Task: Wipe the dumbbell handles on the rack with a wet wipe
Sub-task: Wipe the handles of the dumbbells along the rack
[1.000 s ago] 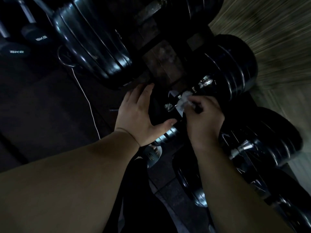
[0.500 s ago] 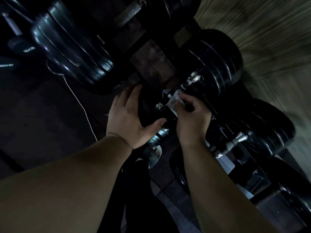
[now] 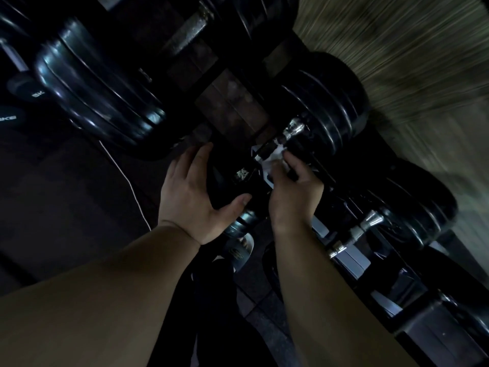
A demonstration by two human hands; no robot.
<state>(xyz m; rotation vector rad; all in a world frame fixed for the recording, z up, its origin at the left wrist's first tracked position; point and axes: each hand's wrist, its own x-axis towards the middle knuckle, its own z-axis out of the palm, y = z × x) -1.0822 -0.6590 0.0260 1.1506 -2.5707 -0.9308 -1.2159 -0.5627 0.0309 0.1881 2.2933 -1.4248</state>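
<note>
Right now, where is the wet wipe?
In the head view, just right of centre: the right hand pinches the wet wipe against the dumbbell handle, with the left hand open just to its left.

Dark rack (image 3: pixel 352 260) — black dumbbells (image 3: pixel 328 102) lying side by side, chrome handles (image 3: pixel 369 223) showing.

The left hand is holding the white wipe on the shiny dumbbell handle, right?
Not quite: the head view shows the right hand pinching the crumpled white wet wipe on the shiny metal dumbbell handle. The left hand lies open beside it.
</note>
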